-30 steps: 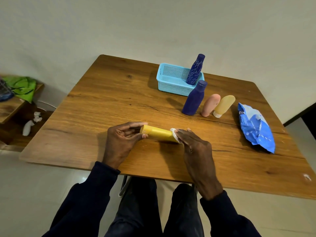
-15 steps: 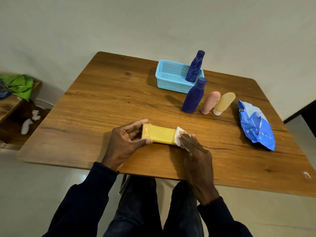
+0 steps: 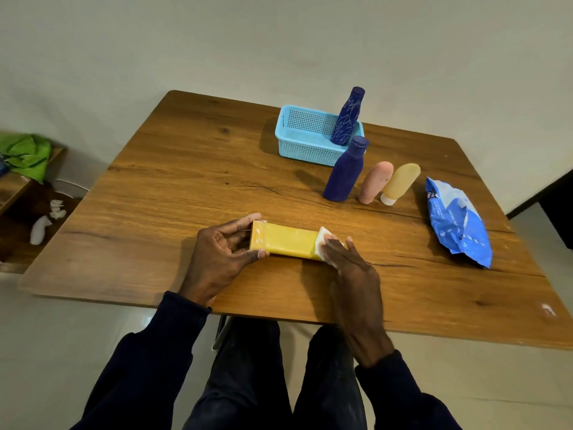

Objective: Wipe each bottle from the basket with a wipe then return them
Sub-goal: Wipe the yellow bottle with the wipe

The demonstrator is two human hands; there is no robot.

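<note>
Since a second ago, the yellow bottle [image 3: 288, 242] has been turned broad face up, low over the near surface [image 3: 186, 181]. A wipes pack [image 3: 457, 221] lies at the right. The far basket [image 3: 304, 150] holds a patterned blue bottle [image 3: 346, 119]. Just beside it stand a plain blue bottle [image 3: 345, 172], a pink bottle [image 3: 375, 181] and a beige bottle [image 3: 400, 184]. The yellow bottle's base is gripped by the left hand [image 3: 220, 259]. The wipe [image 3: 322, 240] is held against its other end by the right hand [image 3: 350, 268], fingers bent.

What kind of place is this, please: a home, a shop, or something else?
Probably a room in a home, though not certain: a plain wooden table near a bare wall, a pale floor, and a low shelf with a green cloth on it.
</note>
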